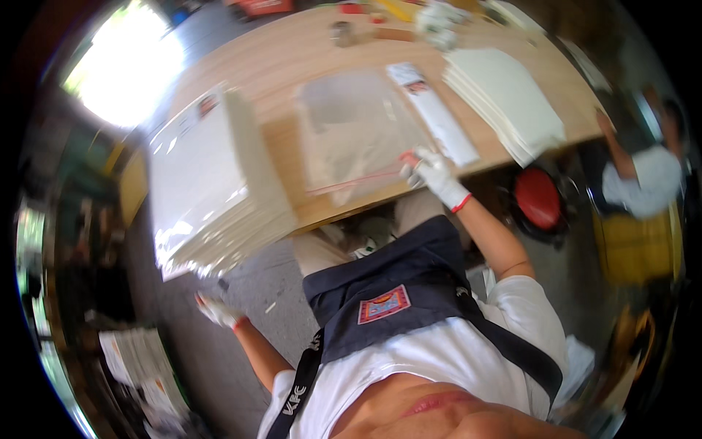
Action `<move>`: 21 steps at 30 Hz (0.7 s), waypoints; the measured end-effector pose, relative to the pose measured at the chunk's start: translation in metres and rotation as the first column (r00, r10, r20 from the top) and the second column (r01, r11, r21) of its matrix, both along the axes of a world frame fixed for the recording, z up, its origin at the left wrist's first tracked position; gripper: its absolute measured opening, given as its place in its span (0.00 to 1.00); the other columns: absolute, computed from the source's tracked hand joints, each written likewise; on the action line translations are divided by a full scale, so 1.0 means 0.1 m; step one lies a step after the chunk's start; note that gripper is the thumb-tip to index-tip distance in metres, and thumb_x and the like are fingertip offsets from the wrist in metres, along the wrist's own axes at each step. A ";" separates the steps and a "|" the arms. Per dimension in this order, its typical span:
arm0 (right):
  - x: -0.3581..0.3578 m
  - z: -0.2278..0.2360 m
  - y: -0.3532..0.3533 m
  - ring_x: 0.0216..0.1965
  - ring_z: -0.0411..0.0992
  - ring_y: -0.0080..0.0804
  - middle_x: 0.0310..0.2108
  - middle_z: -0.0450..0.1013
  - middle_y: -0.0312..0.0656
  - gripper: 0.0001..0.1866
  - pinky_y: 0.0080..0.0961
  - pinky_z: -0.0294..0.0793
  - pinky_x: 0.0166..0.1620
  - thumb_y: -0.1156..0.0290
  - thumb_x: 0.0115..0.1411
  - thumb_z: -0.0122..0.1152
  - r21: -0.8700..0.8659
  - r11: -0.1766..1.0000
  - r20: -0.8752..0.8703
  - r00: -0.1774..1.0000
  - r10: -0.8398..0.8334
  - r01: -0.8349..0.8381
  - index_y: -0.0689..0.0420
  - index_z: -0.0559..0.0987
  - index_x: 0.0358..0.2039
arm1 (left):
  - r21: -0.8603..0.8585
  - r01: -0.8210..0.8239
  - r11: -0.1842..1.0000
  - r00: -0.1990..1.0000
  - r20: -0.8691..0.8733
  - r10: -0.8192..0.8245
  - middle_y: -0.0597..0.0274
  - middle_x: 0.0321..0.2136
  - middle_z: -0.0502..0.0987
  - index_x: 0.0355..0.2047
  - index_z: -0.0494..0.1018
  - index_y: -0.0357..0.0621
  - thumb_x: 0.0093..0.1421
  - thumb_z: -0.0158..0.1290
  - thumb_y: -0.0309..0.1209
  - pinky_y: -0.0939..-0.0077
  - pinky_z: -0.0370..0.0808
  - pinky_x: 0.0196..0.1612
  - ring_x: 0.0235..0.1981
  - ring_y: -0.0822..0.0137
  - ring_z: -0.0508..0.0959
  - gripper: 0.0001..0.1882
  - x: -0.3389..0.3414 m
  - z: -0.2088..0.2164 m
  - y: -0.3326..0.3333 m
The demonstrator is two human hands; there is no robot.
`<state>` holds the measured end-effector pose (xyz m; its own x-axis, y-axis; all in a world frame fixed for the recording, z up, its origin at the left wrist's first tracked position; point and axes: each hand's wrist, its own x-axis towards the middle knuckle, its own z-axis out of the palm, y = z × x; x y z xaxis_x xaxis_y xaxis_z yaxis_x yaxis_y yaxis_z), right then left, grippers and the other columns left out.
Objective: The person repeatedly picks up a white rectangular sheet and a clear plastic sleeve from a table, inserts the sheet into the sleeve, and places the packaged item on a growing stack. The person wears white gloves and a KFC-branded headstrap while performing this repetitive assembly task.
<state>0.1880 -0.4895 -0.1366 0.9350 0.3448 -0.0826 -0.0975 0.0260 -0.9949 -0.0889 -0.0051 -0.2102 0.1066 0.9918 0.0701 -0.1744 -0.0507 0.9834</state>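
Observation:
My left hand (218, 310), in a white glove with a red cuff, hangs over the floor below the tall stack of sheets. Its fingers are stretched out and hold nothing. A clear plastic bag (351, 135) with a red line along its near edge lies flat on the table before me. Over the bag's near right corner is my gloved right hand (433, 178), its bare fingertips half bent and apart; blur hides how firmly they touch it. Shiny clear plastic covers the tall stack of white sheets (197, 168) at the left. A narrow white packet (433, 113) lies right of the bag.
White sheets (504, 102) lie fanned at the table's right. A small metal can (341, 34) and a crumpled plastic bundle (441, 25) stand at the far side. A red stool (537, 197) is beside the table, and a seated person (643, 179) is at the right.

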 end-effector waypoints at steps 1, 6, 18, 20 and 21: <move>0.04 -0.08 -0.38 0.17 0.69 0.19 0.22 0.73 0.35 0.10 0.16 0.70 0.21 0.65 0.62 0.51 -0.009 0.988 -0.016 0.988 -0.154 0.154 0.56 0.73 0.38 | -0.035 -0.047 0.998 0.996 -0.081 0.044 0.59 0.51 0.67 0.53 0.64 0.41 0.64 0.42 0.33 0.70 0.65 0.50 0.47 0.65 0.68 0.18 -0.20 -0.41 0.02; 0.13 -0.13 -2.13 0.13 0.66 0.21 0.19 0.69 0.37 0.10 0.19 0.66 0.15 0.64 0.59 0.51 -0.155 0.571 0.187 0.591 -0.784 0.806 0.57 0.69 0.35 | -0.190 0.210 0.959 0.941 -0.226 -0.251 0.55 0.45 0.72 0.49 0.68 0.38 0.57 0.36 0.20 0.79 0.68 0.38 0.39 0.69 0.72 0.20 -0.13 -1.23 -0.90; 0.90 -0.05 -3.31 0.16 0.66 0.25 0.24 0.72 0.37 0.15 0.20 0.65 0.17 0.55 0.59 0.54 0.146 0.655 -0.235 0.669 -0.706 0.742 0.54 0.72 0.37 | 0.626 0.775 0.087 0.611 -0.708 -0.355 0.53 0.38 0.75 0.37 0.76 0.44 0.50 0.50 0.20 0.64 0.70 0.46 0.41 0.53 0.74 0.14 1.56 0.04 -2.11; 1.06 0.20 -3.19 0.17 0.67 0.26 0.25 0.71 0.37 0.13 0.20 0.65 0.17 0.57 0.58 0.55 0.223 0.518 -0.265 0.563 -0.783 0.826 0.51 0.71 0.36 | 0.627 0.779 -0.013 0.596 -0.746 -0.296 0.56 0.43 0.74 0.42 0.74 0.46 0.53 0.51 0.28 0.64 0.67 0.52 0.48 0.54 0.71 0.14 1.88 0.21 -2.15; 1.07 0.32 -3.13 0.17 0.67 0.26 0.25 0.70 0.37 0.12 0.20 0.64 0.16 0.58 0.58 0.56 0.273 0.439 -0.304 0.510 -0.805 0.856 0.50 0.71 0.35 | 0.531 0.846 -0.043 0.499 -0.819 -0.285 0.56 0.47 0.72 0.44 0.73 0.47 0.53 0.51 0.29 0.64 0.64 0.55 0.53 0.54 0.67 0.16 2.06 0.33 -2.21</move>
